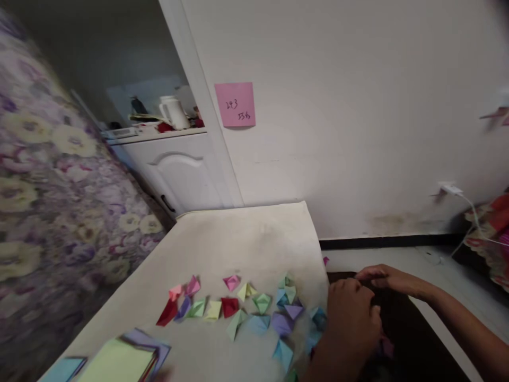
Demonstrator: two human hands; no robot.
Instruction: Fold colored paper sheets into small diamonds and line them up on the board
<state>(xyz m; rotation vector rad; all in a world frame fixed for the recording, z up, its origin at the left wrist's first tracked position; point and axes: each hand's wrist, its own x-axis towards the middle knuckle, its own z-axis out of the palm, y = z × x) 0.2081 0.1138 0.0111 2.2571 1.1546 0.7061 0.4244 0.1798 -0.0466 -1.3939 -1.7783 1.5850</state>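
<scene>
My left hand and right hand meet just past the right edge of the worktop, fingers curled together; whether they grip anything cannot be told through the blur. Folded paper pieces in many colours lie scattered on the worktop beside my left hand. A stack of coloured paper sheets sits at the near left corner. A pink sticky note hangs on the wall.
</scene>
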